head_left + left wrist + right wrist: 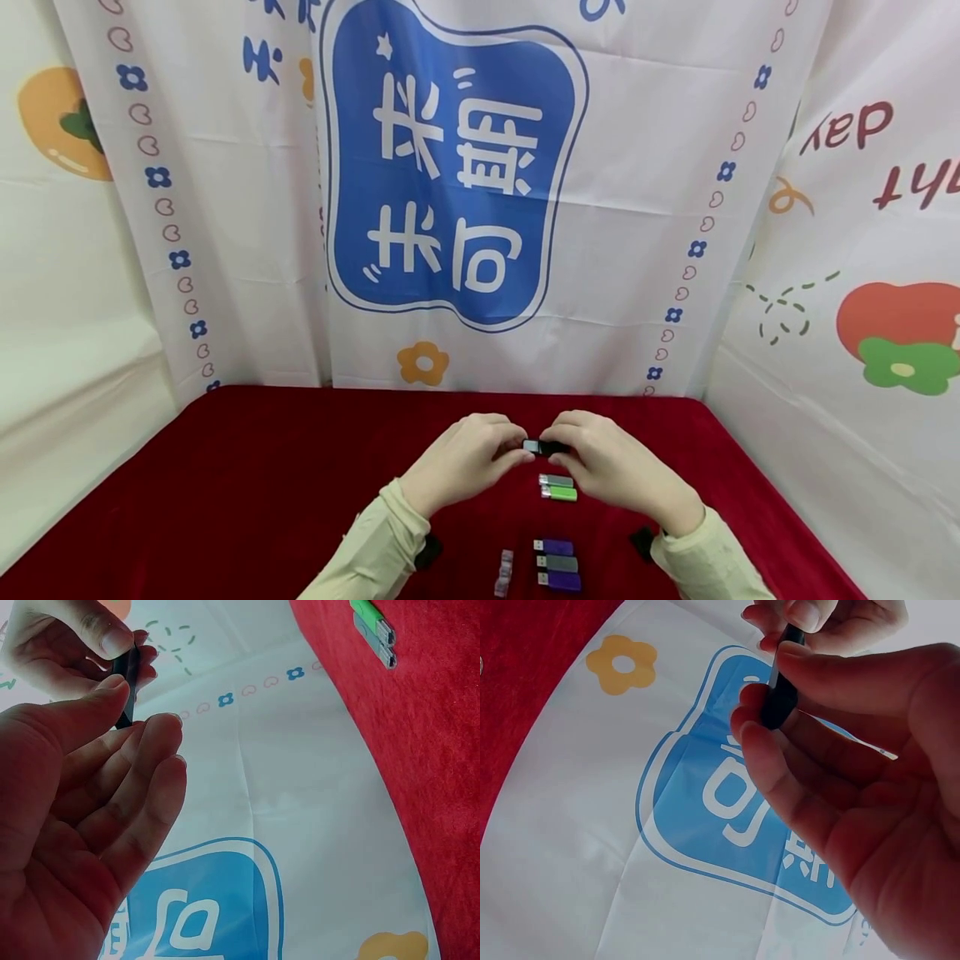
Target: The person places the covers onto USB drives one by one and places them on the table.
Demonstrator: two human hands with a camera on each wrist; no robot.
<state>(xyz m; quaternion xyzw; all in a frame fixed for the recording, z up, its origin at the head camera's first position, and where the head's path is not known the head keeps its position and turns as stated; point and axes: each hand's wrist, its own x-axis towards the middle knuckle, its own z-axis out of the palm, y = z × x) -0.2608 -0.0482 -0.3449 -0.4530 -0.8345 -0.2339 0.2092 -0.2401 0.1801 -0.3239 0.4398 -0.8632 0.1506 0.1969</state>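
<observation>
Up over the red table, a black USB drive (553, 447) with a pale left end spans the gap between both hands. My left hand (467, 457) pinches that pale end between thumb and fingers. The dark body is gripped by my right hand (618, 463), which covers part of it. In the left wrist view the drive (129, 682) shows as a slim black bar between the two thumbs. From the right wrist, the drive (781, 694) sits between thumb and curled fingertips.
Below the hands lie a grey USB drive (557, 481) and a green USB drive (561, 494), both with clear ends. Nearer are two purple drives (561, 582) around a grey one (558, 564), metal plugs bare. Clear caps (504, 573) lie left of them. Printed curtains surround the table.
</observation>
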